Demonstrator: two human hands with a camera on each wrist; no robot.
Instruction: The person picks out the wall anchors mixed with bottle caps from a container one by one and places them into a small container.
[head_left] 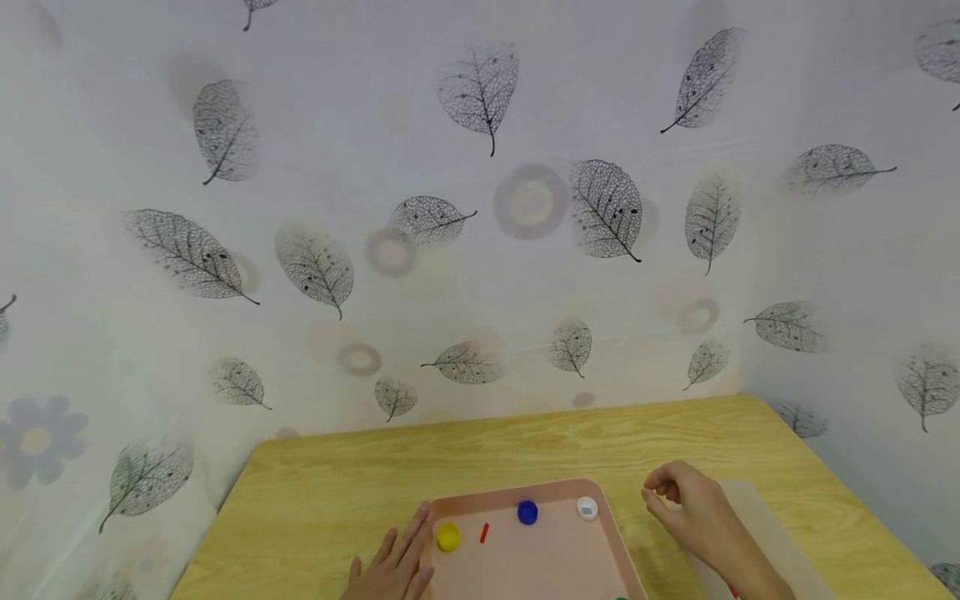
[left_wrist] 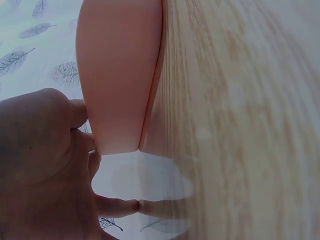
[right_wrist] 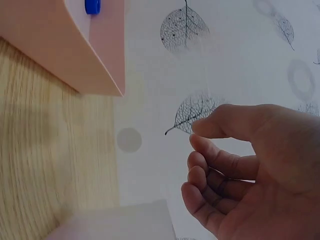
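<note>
A shallow pink tray [head_left: 517,567] lies on the wooden table. Inside it are a yellow round cap [head_left: 448,537], a small red stick [head_left: 484,533], a blue round cap [head_left: 527,512] and a white round cap [head_left: 587,508]. My left hand [head_left: 393,562] rests at the tray's left side with fingers extended; in the left wrist view it touches the pink wall [left_wrist: 117,75]. Off the tray's right side, my right hand [head_left: 697,512] hovers above the table. Its thumb and index fingertips nearly meet, other fingers loosely bent, nothing visible between them [right_wrist: 240,165].
A pale whitish flat piece [head_left: 772,533] lies right of the tray, partly under my right forearm. A bit of red [head_left: 734,592] shows beside that forearm. Something green [head_left: 621,597] peeks in at the tray's near edge. Leaf-patterned walls [head_left: 480,275] stand behind the table [head_left: 465,454].
</note>
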